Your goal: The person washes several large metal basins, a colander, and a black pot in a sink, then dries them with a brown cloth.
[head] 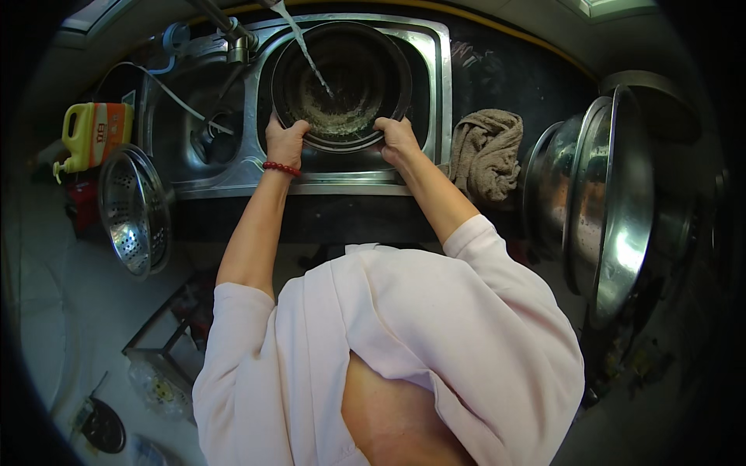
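Both hands grip the near rim of a dark round pan (344, 76) in the right basin of a steel double sink (440, 105). My left hand (284, 140) holds the rim at its left, thumb over the edge, with a red bead bracelet on the wrist. At the right side of the rim is my right hand (399, 138), its thumb also on top. A stream of water (302, 43) falls from above into the pan. Pale residue or wet glare shows along the pan's near inner wall. My fingers under the rim are hidden.
A brown towel (488, 152) lies crumpled right of the sink. Steel bowls (620, 204) stand stacked on edge farther right. Left are a metal colander (125, 209) and a yellow detergent jug (96, 134). A faucet base (237, 46) rises behind the left basin (175, 128).
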The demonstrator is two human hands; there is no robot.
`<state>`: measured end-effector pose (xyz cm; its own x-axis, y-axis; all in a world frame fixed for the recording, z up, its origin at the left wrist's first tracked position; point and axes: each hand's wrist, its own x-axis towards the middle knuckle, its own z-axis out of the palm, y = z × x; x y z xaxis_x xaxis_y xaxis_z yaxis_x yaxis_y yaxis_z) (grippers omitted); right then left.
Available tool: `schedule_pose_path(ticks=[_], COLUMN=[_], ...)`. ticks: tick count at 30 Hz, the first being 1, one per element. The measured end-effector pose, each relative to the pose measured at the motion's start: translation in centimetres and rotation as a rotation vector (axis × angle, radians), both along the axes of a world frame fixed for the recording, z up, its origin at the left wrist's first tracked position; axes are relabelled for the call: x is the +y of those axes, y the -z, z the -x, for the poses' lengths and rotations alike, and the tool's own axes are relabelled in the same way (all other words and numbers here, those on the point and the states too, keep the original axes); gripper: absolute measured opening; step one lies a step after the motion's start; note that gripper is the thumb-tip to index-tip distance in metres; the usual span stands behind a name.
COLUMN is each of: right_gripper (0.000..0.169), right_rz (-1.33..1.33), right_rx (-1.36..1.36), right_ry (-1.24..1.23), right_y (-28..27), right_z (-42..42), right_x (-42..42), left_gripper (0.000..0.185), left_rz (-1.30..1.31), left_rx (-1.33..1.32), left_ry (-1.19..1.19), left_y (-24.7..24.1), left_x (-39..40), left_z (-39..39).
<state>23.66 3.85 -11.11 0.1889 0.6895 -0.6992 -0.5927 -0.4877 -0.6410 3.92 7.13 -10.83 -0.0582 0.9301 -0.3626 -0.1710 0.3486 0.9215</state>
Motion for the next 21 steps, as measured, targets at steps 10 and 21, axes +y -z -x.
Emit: schedule_pose_path(ticks=[10,21], right_gripper=[0.042,0.032], right_rz=[-0.101,0.185], right_rx=[-0.587,0.174], right_ry=[-0.381,0.094], right_y=[-1.6,2.1], right_z=[-2.3,-0.8], right_x=[0.9,0.1], left_gripper=[0.024,0.063], left_rz=[0.496,-0.298], left_rx=[-0.163,0.574], left_ry=[0.036,0.165], left_y=[-2.0,-6.8], left_x=[-1.4,-3.2], left_z=[-0.8,-0.4])
